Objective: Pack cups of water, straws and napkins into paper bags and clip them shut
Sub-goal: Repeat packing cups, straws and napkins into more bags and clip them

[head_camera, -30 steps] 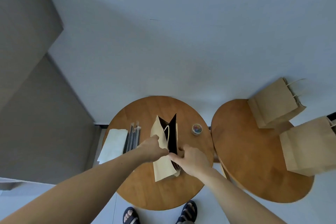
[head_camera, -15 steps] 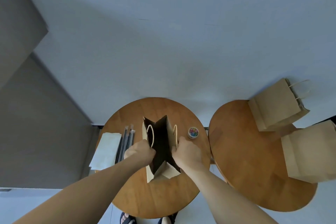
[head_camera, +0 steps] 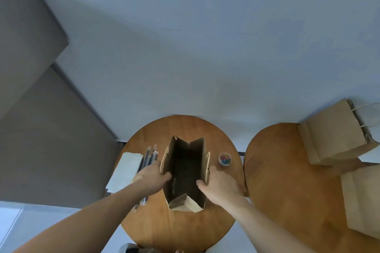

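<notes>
Bag [head_camera: 186, 172] upright between hands; rims apparently gripped

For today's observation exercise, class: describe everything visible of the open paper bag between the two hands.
The paper bag is plain brown paper, standing upright on the round wooden table, its mouth spread into a wide rectangle. The inside is dark; no contents can be made out. The far end panel shows a V-shaped fold. A pale cord handle loops at each long side. The left hand grips the left rim, the right hand the right rim.
</notes>
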### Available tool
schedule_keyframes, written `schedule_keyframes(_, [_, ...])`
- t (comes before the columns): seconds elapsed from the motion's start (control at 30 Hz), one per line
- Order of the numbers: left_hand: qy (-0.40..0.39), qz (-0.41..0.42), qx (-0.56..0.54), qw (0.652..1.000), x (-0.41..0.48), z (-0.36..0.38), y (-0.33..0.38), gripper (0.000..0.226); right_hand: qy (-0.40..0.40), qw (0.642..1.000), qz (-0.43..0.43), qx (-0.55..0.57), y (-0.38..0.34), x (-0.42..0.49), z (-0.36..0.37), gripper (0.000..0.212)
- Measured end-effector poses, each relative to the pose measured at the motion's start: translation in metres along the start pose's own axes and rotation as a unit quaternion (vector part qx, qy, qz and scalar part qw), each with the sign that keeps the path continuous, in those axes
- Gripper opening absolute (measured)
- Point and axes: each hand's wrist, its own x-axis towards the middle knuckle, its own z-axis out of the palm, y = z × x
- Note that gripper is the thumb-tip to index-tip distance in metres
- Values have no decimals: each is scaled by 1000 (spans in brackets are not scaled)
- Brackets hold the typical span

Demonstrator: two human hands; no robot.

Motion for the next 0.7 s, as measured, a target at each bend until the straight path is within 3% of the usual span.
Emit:
schedule_keyframes(0.17, [-105,81,-68,989,7,-11,-3,102,-59,998,-1,26,4,-1,-11,95])
schedule_keyframes(0.27, [-171,111,-90,975,11,-24,-5,119,-105,988,-1,110,0,-5,-20,102])
schedule_keyframes(0.37, [-190,158,-72,966,19,-42,-7,123,-115,971,-24,207,-5,-10,-37,100])
schedule_keyframes(0.47, [-148,186,-72,969,30,-70,-4,112,-47,964,-38,259,-19,-10,-64,96])
schedule_keyframes(0.57, [-35,205,-39,977,35,-112,5,91,35,972,-51,225,-47,1,-90,93])
schedule_keyframes(0.7, [107,203,50,972,28,-182,13,81,69,978,-105,167,-99,30,-117,80])
